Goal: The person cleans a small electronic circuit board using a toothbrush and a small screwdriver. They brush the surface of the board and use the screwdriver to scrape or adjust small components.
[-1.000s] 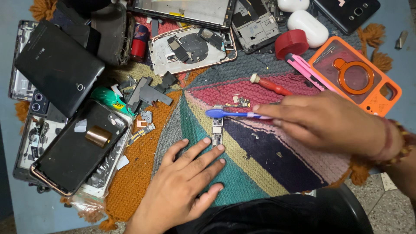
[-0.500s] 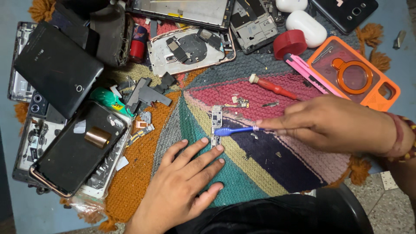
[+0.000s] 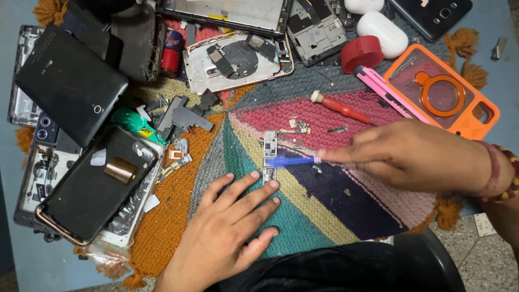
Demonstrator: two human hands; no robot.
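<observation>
Fingers [image 3: 346, 154] of the right hand [image 3: 411, 157] are pinching a blue plastic pry tool [image 3: 289, 160], its tip lying across a narrow circuit board [image 3: 270, 157] on the multicoloured knitted mat [image 3: 324, 216]. The left hand [image 3: 227, 227] is lying flat and spread, fingertips touching the board's near end, seemingly steadying it. A red screwdriver [image 3: 338, 108], pink utility knife [image 3: 386, 97], orange phone case [image 3: 440, 94] and opened phones [image 3: 238, 59] are lying around, within reach.
</observation>
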